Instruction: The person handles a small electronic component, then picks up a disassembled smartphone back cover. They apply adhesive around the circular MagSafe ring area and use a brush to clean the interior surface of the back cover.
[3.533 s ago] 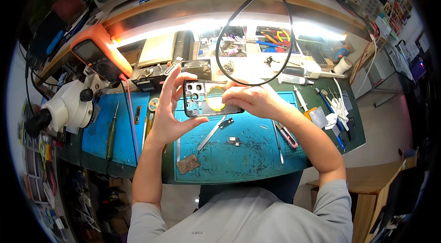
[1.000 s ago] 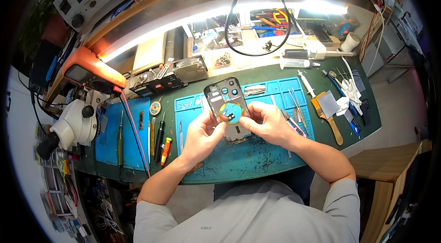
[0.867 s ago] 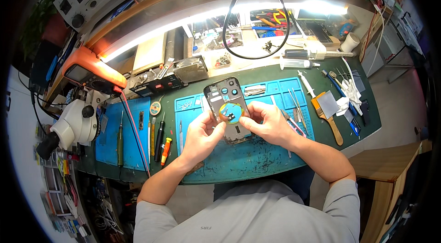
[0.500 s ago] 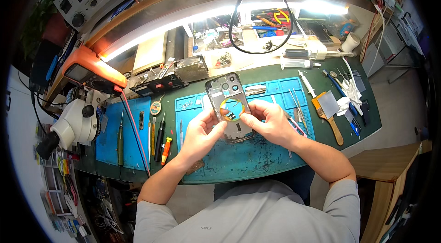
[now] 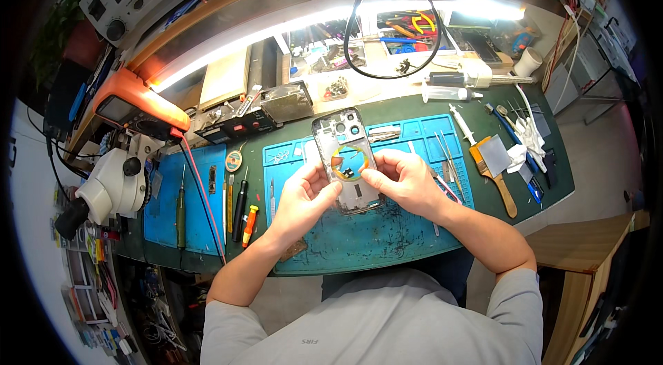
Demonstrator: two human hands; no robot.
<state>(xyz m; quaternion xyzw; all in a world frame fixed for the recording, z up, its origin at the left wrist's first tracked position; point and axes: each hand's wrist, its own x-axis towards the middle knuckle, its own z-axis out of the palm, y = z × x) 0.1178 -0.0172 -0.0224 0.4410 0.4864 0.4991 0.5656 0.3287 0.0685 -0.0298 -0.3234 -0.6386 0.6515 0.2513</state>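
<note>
My left hand (image 5: 304,203) grips the left side of a dark, translucent phone housing (image 5: 358,200), thumb toward its lower half. My right hand (image 5: 407,185) holds the opposite side, thumb pressed near a yellow-rimmed round opening (image 5: 349,149) in its middle. The housing is tilted upright above a blue work mat (image 5: 428,234), camera holes at the top. Small dark pieces show within the round opening; whether they lie behind it is unclear. Tweezers (image 5: 449,161) rest on the mat right of my right hand. An orange screwdriver (image 5: 251,225) lies left of my left hand.
A white microscope (image 5: 114,185) and orange multimeter (image 5: 135,106) stand left. A wooden brush (image 5: 504,196), syringes (image 5: 461,123) and tissues (image 5: 530,137) lie right. A power unit (image 5: 238,120) and tool trays (image 5: 400,33) sit behind. A black cable loop (image 5: 431,9) hangs overhead.
Compared with 3.5 seconds ago, the housing has turned from sideways to lengthwise and both hands have shifted their grip. Over the last second, its top has tilted slightly, catching more light.
</note>
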